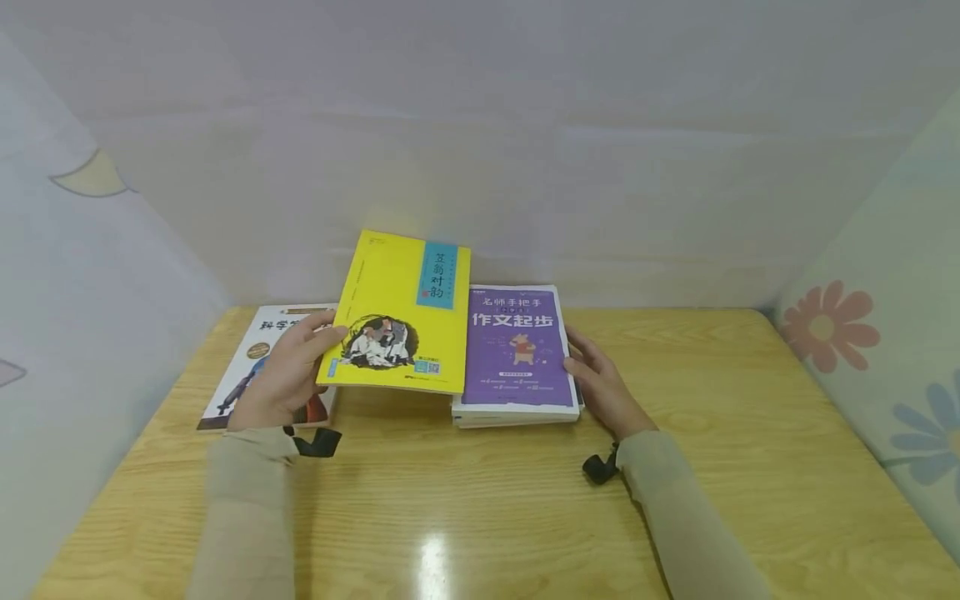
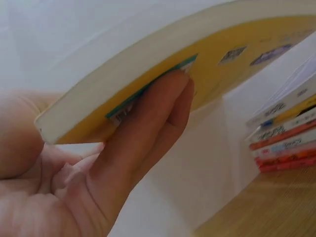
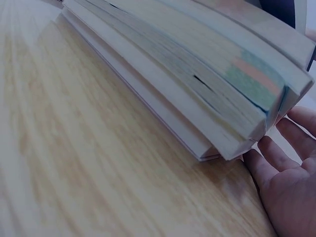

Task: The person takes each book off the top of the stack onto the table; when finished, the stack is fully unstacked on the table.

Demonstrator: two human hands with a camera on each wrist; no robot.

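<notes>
- Left hand (image 1: 288, 367), left of centre in the frame: grips the yellow book (image 1: 390, 292) by its lower-left edge, thumb on the front cover, fingers spread beneath the back cover.
- Yellow book: at frame centre, held up and tilted. Blue label (image 1: 440, 275) at its upper right reads 笠翁对韵; smaller print is illegible. Ink drawing and a QR code low on the cover. Back cover, in the left wrist view, bears blurred printed patches.
- Right hand (image 1: 603, 383), right of centre: fingers loosely extended, touching the right side of the book stack (image 3: 197, 84); nothing clasped.
- Purple book (image 1: 555, 350): tops that stack, just right of the yellow one. Reads 名师手把手 and, larger, 作文起步; small cartoon animal in a red top below.
- White book (image 1: 243, 350): left of frame, on the wooden table (image 1: 465, 517), partly behind the left hand. Title begins 科学; remainder partly hidden.
</notes>
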